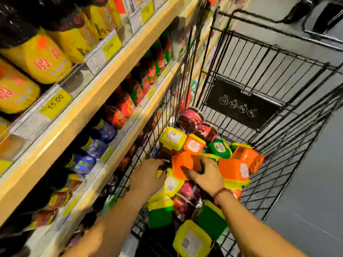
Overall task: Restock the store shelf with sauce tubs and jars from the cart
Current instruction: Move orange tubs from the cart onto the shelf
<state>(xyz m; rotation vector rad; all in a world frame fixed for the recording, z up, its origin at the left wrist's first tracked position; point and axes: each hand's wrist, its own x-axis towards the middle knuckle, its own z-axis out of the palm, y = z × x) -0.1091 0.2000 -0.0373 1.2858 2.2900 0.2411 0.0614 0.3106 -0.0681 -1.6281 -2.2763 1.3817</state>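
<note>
Touching tubs (232, 169) in cart (259, 67) w/ L hand (148, 175), R hand (206, 175), orange/green, yellow lids (173, 137)

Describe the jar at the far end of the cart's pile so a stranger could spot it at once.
In the black wire cart beside the shelf, look at the black placard with four round icons. Below its left corner sits a round jar with a pink label. Its neighbours are square yellow, orange or green tubs, and the redder jar beside it lies nearer the person.
</note>
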